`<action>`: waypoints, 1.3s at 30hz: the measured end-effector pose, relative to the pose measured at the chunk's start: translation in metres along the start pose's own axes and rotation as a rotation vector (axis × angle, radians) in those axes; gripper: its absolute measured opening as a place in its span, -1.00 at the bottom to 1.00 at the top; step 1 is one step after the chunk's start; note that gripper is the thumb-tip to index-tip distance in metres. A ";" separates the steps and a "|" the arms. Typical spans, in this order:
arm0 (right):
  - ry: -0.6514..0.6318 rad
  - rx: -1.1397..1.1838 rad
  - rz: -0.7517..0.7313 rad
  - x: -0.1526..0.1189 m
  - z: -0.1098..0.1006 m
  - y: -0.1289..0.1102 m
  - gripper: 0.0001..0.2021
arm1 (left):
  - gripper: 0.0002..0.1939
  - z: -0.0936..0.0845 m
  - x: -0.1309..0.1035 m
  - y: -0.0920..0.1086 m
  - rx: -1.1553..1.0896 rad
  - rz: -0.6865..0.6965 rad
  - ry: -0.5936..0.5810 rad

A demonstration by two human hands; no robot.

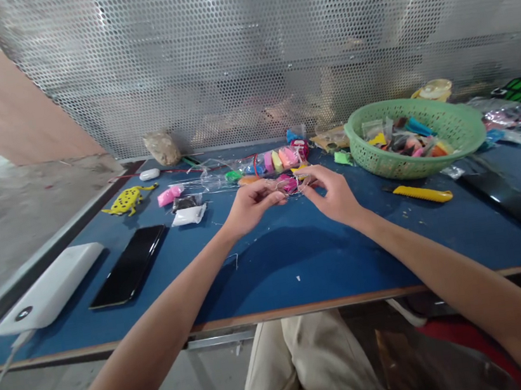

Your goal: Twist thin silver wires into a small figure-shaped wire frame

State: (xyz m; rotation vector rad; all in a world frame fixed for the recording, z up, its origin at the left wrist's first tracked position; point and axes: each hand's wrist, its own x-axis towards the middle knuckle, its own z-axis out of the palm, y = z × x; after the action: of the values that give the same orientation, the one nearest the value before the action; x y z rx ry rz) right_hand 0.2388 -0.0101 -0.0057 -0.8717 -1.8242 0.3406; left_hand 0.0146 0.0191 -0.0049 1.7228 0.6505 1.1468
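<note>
Over the middle of the blue table, my left hand (253,206) and my right hand (333,193) face each other with fingertips pinched. Between them is a thin, silvery piece of wire (293,192), curved like a loop, with each hand gripping one side. Its exact shape is hard to make out. Just behind the wire lies a bright pink packet (288,182), partly covered by my fingers. To the left are a pink clay packet (170,196), a black packet (186,203) and a white packet (189,215).
A green basket (381,163) of colourful packets stands right, with a yellow utility knife (423,193) before it. Left are a yellow spotted turtle figure (127,201), a phone (130,266) and a white power bank (52,287). A perforated metal panel (222,46) rises behind.
</note>
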 end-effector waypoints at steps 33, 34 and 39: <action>-0.031 0.156 -0.065 0.001 -0.007 0.011 -0.38 | -0.82 0.008 0.001 0.001 -0.564 -0.282 0.063; -0.021 0.132 -0.076 0.001 -0.008 0.011 -0.42 | -0.82 0.009 0.001 0.001 -0.580 -0.284 0.063; 0.019 0.087 -0.072 0.001 -0.008 0.008 -0.59 | -0.81 0.012 0.000 0.001 -0.605 -0.285 0.076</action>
State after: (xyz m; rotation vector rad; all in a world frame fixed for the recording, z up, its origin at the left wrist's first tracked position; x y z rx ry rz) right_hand 0.2493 -0.0053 -0.0066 -0.7452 -1.8045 0.3625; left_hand 0.0255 0.0136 -0.0056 1.0440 0.5048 1.0685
